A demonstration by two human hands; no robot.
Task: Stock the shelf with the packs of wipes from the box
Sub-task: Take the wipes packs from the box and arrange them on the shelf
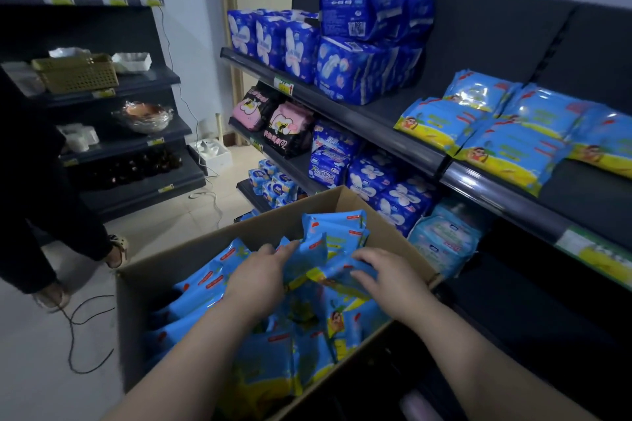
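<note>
1. Box [164,270]: open brown corrugated cardboard with matt walls, standing on the floor just in front of the right-hand shelving.
2. Packs of wipes [201,287]: flat, soft, glossy plastic pouches, sky blue with a yellow lower band and small red labels. They lie loosely heaped in the box, some on edge and some tilted.
3. Left hand [263,278]: reaches into the box with its fingers nearly straight and slightly spread, the fingertips touching an upright pack near the far wall.
4. Right hand [393,280]: lies palm down on a tilted pack, with its fingers bent over the upper face. The thumb is hidden, so a firm grasp cannot be told.
5. Shelf [492,186]: dark metal with a rounded, shiny front rail. Stocked packs [506,143] of the same kind lie on it in overlapping stacks at the right.
6. Dark blue packs [359,68]: puffy, creased wrappers, stacked further left on the same shelf.
7. Floor [41,369]: pale, smooth tiles with a thin black cable [73,335] looping across them.
8. Second person [51,215]: dark trousers and sandals, standing at the left before another dark shelf unit [136,79], which carries a woven-look basket [77,73].
</note>
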